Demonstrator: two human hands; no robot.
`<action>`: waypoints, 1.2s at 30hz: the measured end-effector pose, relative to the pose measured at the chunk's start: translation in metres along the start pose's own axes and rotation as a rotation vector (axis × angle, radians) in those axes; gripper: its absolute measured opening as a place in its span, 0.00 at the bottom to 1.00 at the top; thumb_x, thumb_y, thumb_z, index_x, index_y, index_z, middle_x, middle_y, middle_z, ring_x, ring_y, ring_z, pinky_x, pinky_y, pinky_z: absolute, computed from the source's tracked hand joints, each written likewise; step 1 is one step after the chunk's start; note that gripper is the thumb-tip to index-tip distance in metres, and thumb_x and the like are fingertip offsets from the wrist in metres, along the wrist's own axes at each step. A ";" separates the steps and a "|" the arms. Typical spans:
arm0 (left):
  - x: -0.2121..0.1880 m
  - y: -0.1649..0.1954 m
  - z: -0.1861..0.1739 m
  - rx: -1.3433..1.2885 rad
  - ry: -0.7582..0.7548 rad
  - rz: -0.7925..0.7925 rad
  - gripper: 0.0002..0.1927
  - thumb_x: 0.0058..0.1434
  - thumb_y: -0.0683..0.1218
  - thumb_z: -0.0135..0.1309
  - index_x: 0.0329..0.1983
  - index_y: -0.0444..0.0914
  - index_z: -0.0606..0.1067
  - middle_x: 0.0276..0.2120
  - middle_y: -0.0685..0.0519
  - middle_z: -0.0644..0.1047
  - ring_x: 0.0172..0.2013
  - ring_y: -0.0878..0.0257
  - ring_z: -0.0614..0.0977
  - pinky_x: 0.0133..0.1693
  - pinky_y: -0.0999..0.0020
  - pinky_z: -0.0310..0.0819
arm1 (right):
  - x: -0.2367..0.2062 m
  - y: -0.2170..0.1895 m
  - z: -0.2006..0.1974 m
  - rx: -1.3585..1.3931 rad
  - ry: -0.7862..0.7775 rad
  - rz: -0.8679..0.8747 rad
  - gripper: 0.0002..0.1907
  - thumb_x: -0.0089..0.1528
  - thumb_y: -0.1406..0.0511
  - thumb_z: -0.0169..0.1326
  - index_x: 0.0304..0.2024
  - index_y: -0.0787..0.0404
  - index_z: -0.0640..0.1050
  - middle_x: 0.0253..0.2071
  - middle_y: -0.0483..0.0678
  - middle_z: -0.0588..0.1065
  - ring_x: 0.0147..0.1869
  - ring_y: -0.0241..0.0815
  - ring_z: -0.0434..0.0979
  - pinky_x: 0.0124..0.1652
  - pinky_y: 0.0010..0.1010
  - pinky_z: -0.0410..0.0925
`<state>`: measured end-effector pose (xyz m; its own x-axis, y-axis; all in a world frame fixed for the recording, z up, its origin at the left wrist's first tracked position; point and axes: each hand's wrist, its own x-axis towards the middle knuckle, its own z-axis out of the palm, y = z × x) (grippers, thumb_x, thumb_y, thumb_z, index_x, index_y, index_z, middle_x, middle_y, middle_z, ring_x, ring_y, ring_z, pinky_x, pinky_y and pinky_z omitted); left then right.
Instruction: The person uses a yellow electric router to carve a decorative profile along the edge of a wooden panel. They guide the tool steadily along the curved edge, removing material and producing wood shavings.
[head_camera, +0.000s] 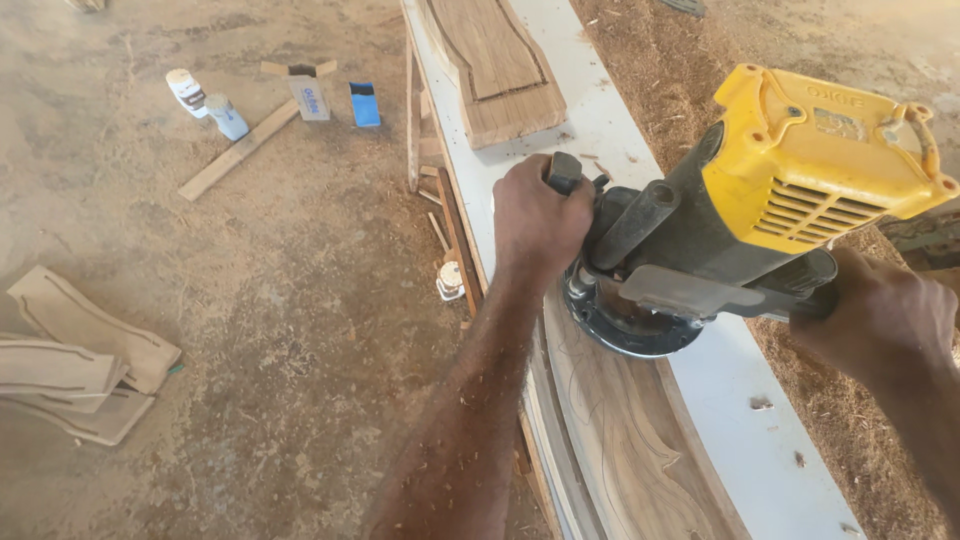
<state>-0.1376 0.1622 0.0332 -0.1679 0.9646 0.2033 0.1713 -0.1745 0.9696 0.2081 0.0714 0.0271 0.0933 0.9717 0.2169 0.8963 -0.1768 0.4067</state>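
a: what have your hands got?

b: a router (740, 210), yellow motor housing on top, black round base below. my left hand (535, 220) is wrapped tight around its left side handle, fingers curled fully closed on the black knob. my right hand (880, 315) is clenched on the handle on the other side, by the dark lower body.

a: and where does the tool sit?

b: its base rests flat on a curved wooden workpiece (630, 440), brown with dark grain, which lies along a long white board (740, 400) serving as the bench top. the router is at the near end of that piece's top edge, tilted a bit away from me in the view.

a: anything else on the board?

b: farther up lies another shaped wood panel (500, 65) with a routed outline in it, well apart from the tool.

a: and on the ground?

b: sawdust all over. to my left a stack of cut curved wooden pieces (75, 355), and farther off two small bottles (207, 103), a small carton (310, 92), a blue packet (365, 103) and a loose wooden strip (238, 150).
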 end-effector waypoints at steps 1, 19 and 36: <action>0.001 0.000 0.000 0.002 -0.009 0.009 0.12 0.51 0.46 0.56 0.32 0.32 0.79 0.26 0.41 0.82 0.30 0.49 0.86 0.37 0.58 0.78 | -0.003 -0.001 -0.002 0.004 -0.017 0.015 0.27 0.50 0.51 0.64 0.50 0.49 0.78 0.32 0.45 0.81 0.36 0.45 0.84 0.40 0.41 0.76; 0.024 -0.009 0.013 -0.020 -0.185 0.090 0.11 0.50 0.45 0.56 0.27 0.31 0.77 0.22 0.43 0.80 0.25 0.53 0.83 0.33 0.59 0.77 | -0.044 -0.011 -0.013 -0.003 0.102 0.044 0.20 0.66 0.50 0.53 0.30 0.55 0.71 0.21 0.46 0.74 0.19 0.41 0.76 0.23 0.35 0.70; 0.008 0.014 0.013 0.010 -0.045 -0.043 0.11 0.51 0.46 0.55 0.31 0.32 0.78 0.27 0.42 0.82 0.30 0.50 0.86 0.37 0.58 0.78 | 0.010 0.025 0.012 0.055 0.053 -0.046 0.13 0.56 0.55 0.60 0.39 0.54 0.77 0.23 0.47 0.76 0.23 0.43 0.80 0.32 0.35 0.76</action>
<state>-0.1236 0.1698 0.0470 -0.1312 0.9791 0.1552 0.1742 -0.1313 0.9759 0.2366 0.0783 0.0286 0.0296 0.9686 0.2467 0.9218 -0.1219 0.3679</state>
